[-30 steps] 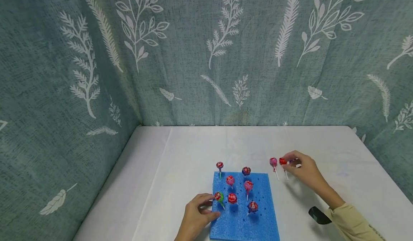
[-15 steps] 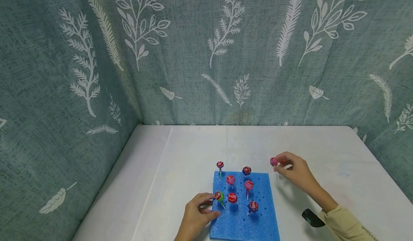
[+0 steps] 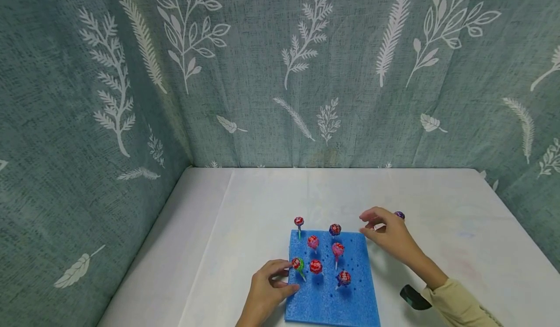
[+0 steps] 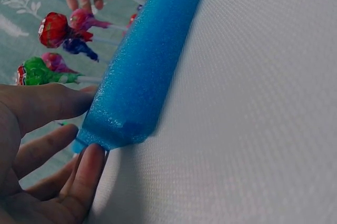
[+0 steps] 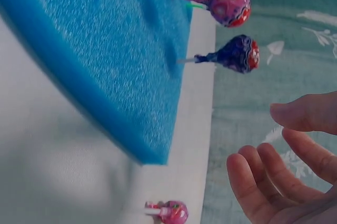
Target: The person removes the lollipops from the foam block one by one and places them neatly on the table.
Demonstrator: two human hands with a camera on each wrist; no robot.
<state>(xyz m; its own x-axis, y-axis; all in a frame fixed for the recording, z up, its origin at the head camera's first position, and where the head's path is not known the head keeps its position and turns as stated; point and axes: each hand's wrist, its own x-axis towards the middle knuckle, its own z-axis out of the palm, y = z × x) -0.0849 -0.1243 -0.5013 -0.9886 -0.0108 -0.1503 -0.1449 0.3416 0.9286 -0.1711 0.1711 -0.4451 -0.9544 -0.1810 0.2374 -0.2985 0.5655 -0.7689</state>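
My left hand (image 3: 266,290) grips the left edge of a blue foam board (image 3: 315,307). In the left wrist view its fingertips press either side of the board's corner (image 4: 118,124). Several wrapped lollipops stand stick-down in the board, among them a green and red one (image 3: 299,264) close to my left fingers, a pink one (image 3: 338,249) and a dark blue one (image 5: 239,54). My right hand (image 3: 387,230) hovers past the board's back right corner, fingers apart and holding nothing. Below it in the right wrist view lies a loose pink lollipop (image 5: 175,212), hidden by the hand in the head view.
A purple lollipop (image 3: 399,215) shows behind my right hand on the white table (image 3: 245,205). Small holes dot the board between the lollipops. A dark device (image 3: 415,298) sits at my right wrist. A green leaf-print curtain (image 3: 262,74) hangs along the back and left.
My right hand has moved left, from the loose red lollipop past the pink one towards the board's back corner. The purple lollipop has come into view behind it. My left hand stays put.
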